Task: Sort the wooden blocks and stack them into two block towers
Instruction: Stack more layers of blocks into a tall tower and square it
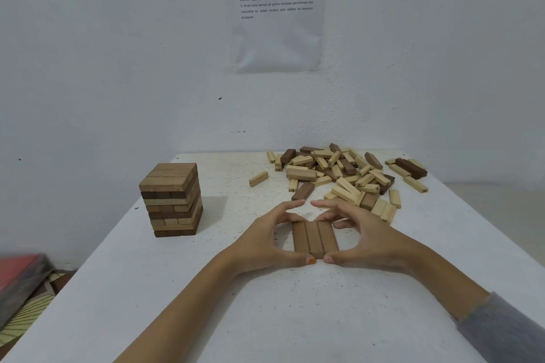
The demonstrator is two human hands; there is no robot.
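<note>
The left hand point(265, 240) and right hand point(364, 234) squeeze three brown blocks point(314, 239) between them; uneven pressure could skew this base, making a later tower lean.

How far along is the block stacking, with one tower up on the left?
Under halfway, I'd judge. Done: one brown tower stands on the left of the table. In hand: the left hand and right hand pinch a row of three brown blocks together, apparently the second tower's base. Left: the loose pile of pale and dark blocks behind, unsorted.
</note>
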